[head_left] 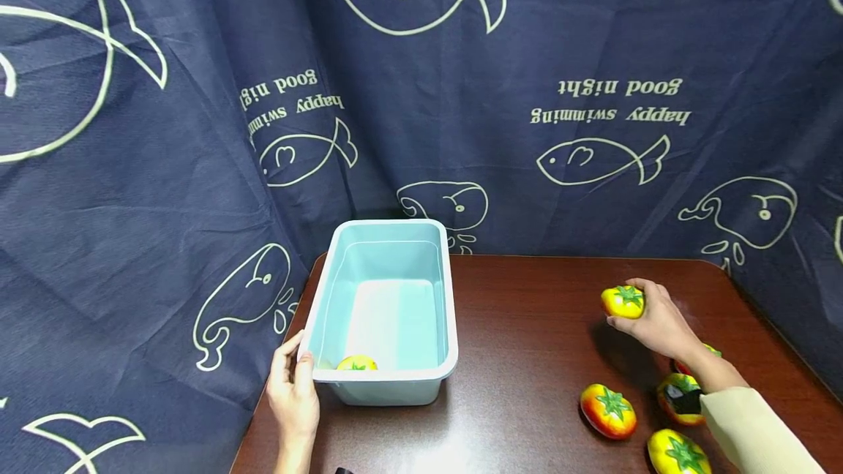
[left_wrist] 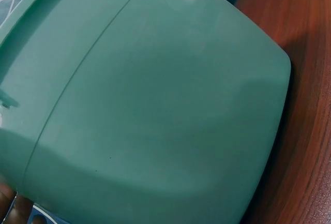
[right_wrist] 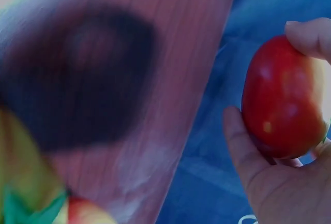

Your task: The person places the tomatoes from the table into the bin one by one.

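My right hand [head_left: 661, 320] holds a yellow-and-red tomato [head_left: 622, 301] with a green leafy top, raised over the right part of the table. The right wrist view shows the smooth red underside of this tomato [right_wrist: 284, 100] between thumb and fingers. At the near left corner of a light blue plastic basin [head_left: 382, 375], my left hand [head_left: 294, 393] grips the rim, thumb on top. Inside the basin, by its near wall, lies another yellow tomato [head_left: 357, 363], partly hidden by the rim. The basin's outer side [left_wrist: 170, 89] fills most of the left wrist view.
Several more tomatoes lie on the brown table [head_left: 520, 335] below my right forearm, among them a red-orange tomato [head_left: 608, 412] and a yellow tomato [head_left: 678, 452]. A dark blue curtain [head_left: 461, 145] with fish drawings hangs behind the table and along its left side.
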Tool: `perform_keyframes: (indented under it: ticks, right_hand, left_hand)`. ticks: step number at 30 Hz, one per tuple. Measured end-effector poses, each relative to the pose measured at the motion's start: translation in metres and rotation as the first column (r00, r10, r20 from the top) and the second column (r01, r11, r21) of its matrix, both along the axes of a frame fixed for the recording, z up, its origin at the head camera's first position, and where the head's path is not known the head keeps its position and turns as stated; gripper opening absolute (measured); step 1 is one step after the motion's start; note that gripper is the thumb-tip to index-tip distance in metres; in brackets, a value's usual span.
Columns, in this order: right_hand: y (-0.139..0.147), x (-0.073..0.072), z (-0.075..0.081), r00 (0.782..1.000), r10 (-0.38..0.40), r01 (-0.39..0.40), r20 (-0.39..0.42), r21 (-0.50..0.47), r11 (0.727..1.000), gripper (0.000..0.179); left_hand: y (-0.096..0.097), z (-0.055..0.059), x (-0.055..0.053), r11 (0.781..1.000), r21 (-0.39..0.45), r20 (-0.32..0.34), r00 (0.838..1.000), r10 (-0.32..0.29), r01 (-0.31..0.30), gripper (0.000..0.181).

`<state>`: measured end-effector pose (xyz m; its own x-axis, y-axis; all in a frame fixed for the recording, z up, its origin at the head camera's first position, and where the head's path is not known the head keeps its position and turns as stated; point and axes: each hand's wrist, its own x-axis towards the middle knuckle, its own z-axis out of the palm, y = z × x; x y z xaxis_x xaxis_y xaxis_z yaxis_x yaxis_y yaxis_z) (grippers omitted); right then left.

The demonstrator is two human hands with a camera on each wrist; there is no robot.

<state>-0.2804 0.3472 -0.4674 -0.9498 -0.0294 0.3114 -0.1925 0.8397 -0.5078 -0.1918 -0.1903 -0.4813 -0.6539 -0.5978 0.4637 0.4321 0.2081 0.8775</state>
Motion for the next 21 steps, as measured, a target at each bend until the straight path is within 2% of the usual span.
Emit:
perform_keyframes:
  ticks: [6, 21]
  right_hand:
    - [-0.022, -0.003, 0.008, 0.999, 0.030, -0.029, 0.012, -0.027, 0.999, 0.081]
    - [-0.060, -0.012, 0.026, 0.998, 0.066, -0.066, -0.005, -0.110, 0.992, 0.080]
  left_hand:
    - [-0.001, -0.001, 0.000, 1.000, 0.014, 0.015, 1.000, -0.002, 0.002, 0.032]
    - [-0.002, -0.003, -0.003, 0.999, 0.014, -0.026, 0.999, -0.034, 0.034, 0.032]
